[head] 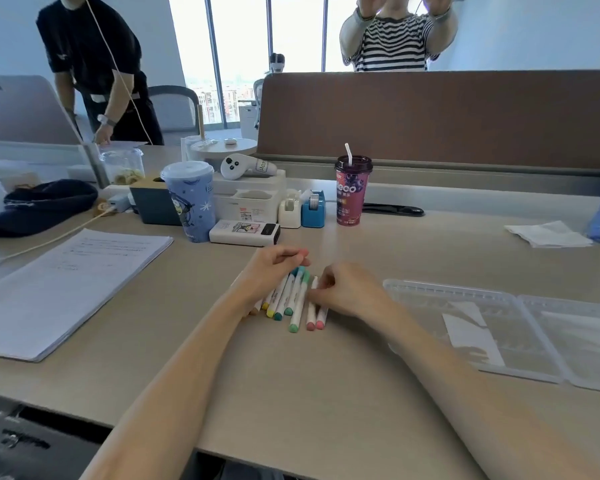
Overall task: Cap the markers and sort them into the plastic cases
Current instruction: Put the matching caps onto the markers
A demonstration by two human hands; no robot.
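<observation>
Pale wood-look counter [291, 382], both forearms in from 6 o'clock. Markers [293, 299] lie in a tight row mid-counter, side by side and touching, coloured ends toward 6.

Left hand [271, 268] rests on the row's left side, fingers curled, pinching what looks like a pink cap [302, 253] at the fingertips. Right hand [347, 292] sits at the row's right edge, fingers curled, pinching the top of a pink marker [311, 308].

Clear plastic case [499, 327] lies open flat at 3 o'clock of the markers, apart from them, with white paper inside.

- 9 o'clock: stapled paper stack [66, 289].
- 10 o'clock: dark cap [42, 206], cream cable near it.
- 11–12 o'clock: blue cup [191, 199], with a white power bank [245, 232] just beside it; white tape dispenser [290, 211] and blue tape dispenser [313, 209] side by side; purple drink cup [351, 192] with a straw; white controller [246, 165] on a white box behind.
- 2 o'clock: napkin [548, 233].

Brown partition [430, 116] backs the counter. Beyond it are tall windows [239, 46], bright. A person in black [90, 64] stands at far left, and a person in a striped shirt [392, 39] behind the partition, arms raised.
</observation>
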